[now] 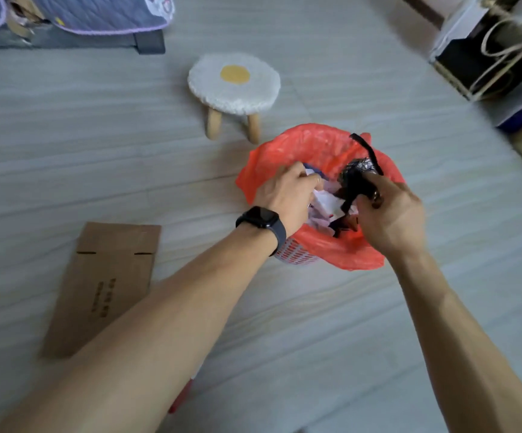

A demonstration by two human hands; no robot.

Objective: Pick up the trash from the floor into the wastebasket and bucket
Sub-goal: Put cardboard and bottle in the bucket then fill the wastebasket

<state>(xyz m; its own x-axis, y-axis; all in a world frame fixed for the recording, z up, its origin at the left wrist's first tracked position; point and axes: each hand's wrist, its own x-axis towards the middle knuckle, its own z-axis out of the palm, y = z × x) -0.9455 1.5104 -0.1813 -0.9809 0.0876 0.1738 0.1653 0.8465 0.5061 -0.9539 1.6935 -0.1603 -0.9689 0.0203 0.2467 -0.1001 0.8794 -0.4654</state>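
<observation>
Now right hand (391,210) gripping crinkly black wrapper (357,176), red-lined wastebasket (300,145)

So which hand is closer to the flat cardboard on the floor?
Left. The left hand, gripping white paper over the wastebasket, is beyond and right of the cardboard; the right hand, gripping a black wrapper, is farther right across the wastebasket.
</observation>
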